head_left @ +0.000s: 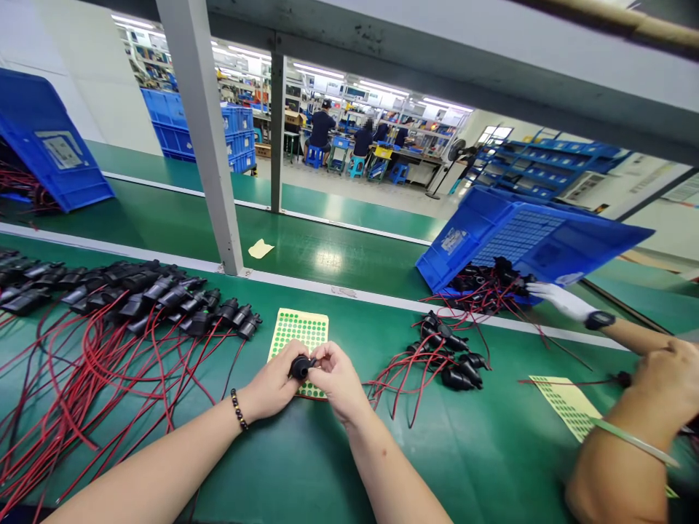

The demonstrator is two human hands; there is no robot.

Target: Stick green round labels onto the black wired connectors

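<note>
Between my two hands is a small black plastic part with a round end facing me. My left hand wraps its fingers round the part from the left. My right hand is closed in a pinch against the part's right side; whatever is between its fingertips is too small to make out. Under both hands lies a pale yellow sheet of green round stickers, partly covered by them. To the left spreads a pile of black parts with red wires. A smaller group of such parts lies to the right.
A tilted blue bin spills wired parts at the right. A co-worker's white-gloved hand reaches to it, by another sticker sheet. Another blue bin stands far left. A grey post rises behind the green bench.
</note>
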